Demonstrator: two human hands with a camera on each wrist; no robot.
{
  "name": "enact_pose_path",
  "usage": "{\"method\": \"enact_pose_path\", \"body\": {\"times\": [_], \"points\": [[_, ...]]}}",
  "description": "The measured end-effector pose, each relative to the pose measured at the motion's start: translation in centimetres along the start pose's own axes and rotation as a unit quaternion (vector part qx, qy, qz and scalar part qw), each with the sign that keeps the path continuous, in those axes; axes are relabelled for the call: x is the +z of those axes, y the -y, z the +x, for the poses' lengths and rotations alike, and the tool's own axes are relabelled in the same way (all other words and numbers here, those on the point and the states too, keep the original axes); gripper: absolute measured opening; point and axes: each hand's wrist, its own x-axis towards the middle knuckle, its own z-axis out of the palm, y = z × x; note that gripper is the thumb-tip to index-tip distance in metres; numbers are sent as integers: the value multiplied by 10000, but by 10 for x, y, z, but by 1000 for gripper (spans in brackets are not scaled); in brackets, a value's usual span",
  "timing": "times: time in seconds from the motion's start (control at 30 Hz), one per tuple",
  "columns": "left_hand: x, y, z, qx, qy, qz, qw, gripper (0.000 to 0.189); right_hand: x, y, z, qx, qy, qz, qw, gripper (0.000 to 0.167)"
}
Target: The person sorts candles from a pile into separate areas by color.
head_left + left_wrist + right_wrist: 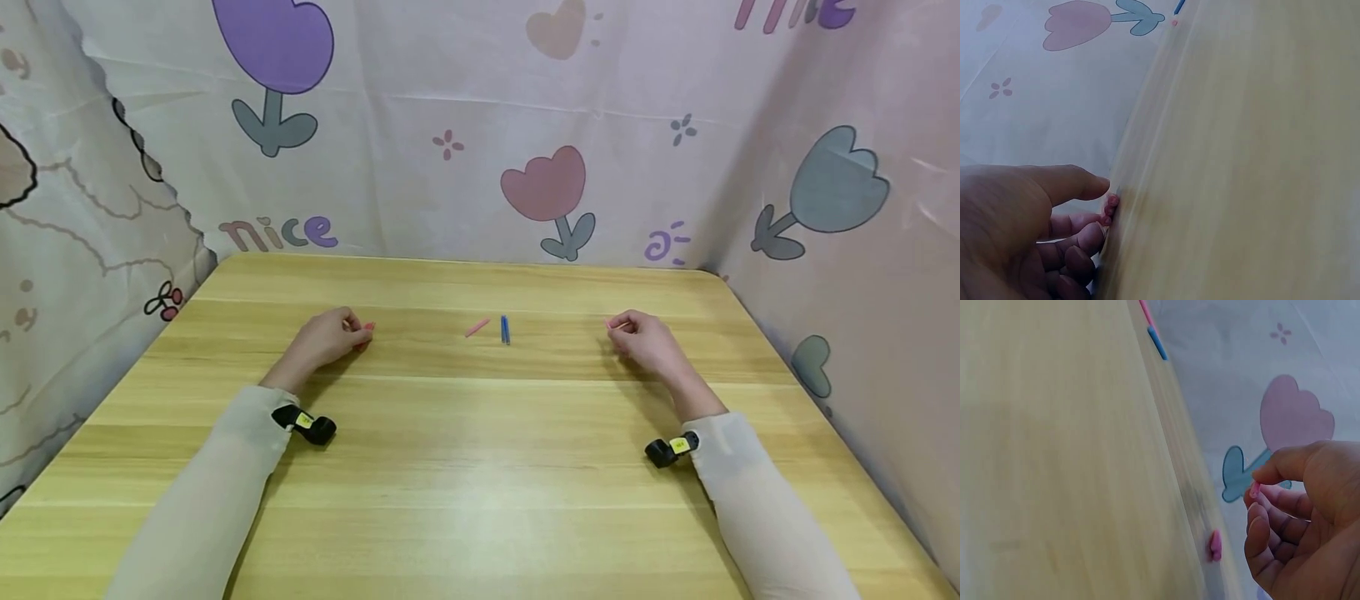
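Observation:
My left hand [324, 337], at the left of the table, has its thumb and fingertips around small reddish-pink pieces [1112, 201], whose rounded ends show beside the fingers. At the right, my right hand [647, 340] pinches a small pink piece [1255, 489] between thumb and forefinger, its other fingers curled. Below that hand another pink piece [1215, 545] lies on the table. Midway between the hands are a slim pink stick [477, 327], lying slantwise, and two thin blue sticks [506, 330] side by side.
Both hands are over the far half of the wood-grain table [480, 467]. A printed cloth [405, 183] with flowers hangs behind it and along both sides. Black wrist cameras [315, 428] are strapped at the cuffs.

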Motion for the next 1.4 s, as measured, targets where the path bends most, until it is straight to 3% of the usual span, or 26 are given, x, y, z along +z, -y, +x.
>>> {"method": "enact_pose_path", "body": {"times": [0.27,0.67,1.17,1.4], "points": [[1,2,-1,28,7,34,10000,27,-10,-16,4,174,-145,-109,9997,31],[2,3,0,-3,2,-44,10000,26,-17,-30,2,507,50,-30,9987,30],[2,0,0,45,-55,-12,10000,26,-13,-41,7,202,-39,-728,9971,28],[2,0,-1,67,-68,10,10000,26,-12,-37,7,322,-12,-813,9962,30]]}}
